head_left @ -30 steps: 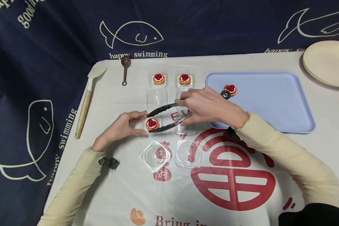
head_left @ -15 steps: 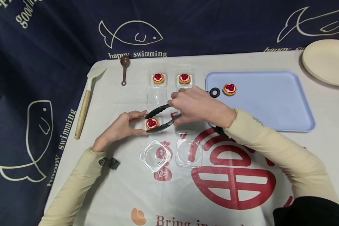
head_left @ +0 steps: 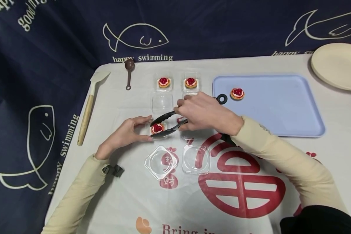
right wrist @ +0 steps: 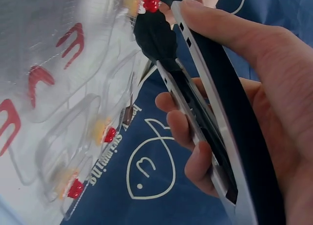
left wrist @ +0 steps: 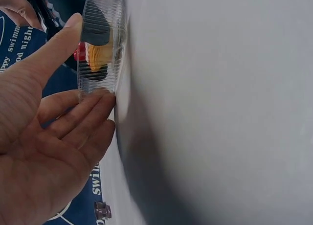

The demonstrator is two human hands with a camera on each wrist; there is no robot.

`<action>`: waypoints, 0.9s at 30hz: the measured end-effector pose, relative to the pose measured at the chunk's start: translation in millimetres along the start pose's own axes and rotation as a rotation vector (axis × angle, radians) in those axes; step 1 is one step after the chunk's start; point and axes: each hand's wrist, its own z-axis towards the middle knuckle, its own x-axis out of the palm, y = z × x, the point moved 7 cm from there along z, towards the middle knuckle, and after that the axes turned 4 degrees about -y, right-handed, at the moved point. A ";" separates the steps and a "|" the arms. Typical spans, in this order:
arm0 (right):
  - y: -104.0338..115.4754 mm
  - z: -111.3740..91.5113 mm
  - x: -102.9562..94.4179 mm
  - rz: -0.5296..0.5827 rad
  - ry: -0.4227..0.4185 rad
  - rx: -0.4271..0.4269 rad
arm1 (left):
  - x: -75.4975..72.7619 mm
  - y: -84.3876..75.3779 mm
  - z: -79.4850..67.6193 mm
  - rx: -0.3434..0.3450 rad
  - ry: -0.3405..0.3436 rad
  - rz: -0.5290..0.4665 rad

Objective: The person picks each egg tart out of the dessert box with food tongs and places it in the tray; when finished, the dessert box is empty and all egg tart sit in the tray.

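My left hand [head_left: 123, 132] holds a clear plastic box [left wrist: 93, 83], thumb on one side and fingers on the other. Inside it sits a small tart [head_left: 157, 128] with white cream and red berries. My right hand [head_left: 207, 109] grips black-and-metal tongs [right wrist: 220, 102], fingers curled round the arms. The tongs' dark scalloped tips straddle the tart in the head view. Through the ribbed wall in the left wrist view, dark tips show on both sides of the tart.
Two more boxed tarts [head_left: 164, 82] stand at the back, lids folded toward me. Another tart [head_left: 237, 93] lies on the blue tray [head_left: 272, 107]. Clear lids [head_left: 196, 159] lie in front. A spatula [head_left: 87, 113], a brown scoop [head_left: 129, 70] and a cream plate [head_left: 339, 66] stand around the edges.
My right hand and the tongs have moved left, and the tongs' ring end no longer overlaps the tart on the tray. My left hand has stayed at the box.
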 end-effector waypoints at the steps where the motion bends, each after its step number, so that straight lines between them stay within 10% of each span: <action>1: -1.4 -1.0 0.6 0.007 0.001 0.003 | 0.3 -0.2 -0.3 0.000 0.001 0.002; 14: -42.3 -35.3 -10.7 0.224 -0.002 0.168 | 1.0 -0.6 0.0 0.015 0.000 0.010; 27: -123.6 -136.4 -31.7 0.149 -0.091 0.477 | 1.4 0.8 -1.1 0.007 -0.003 0.017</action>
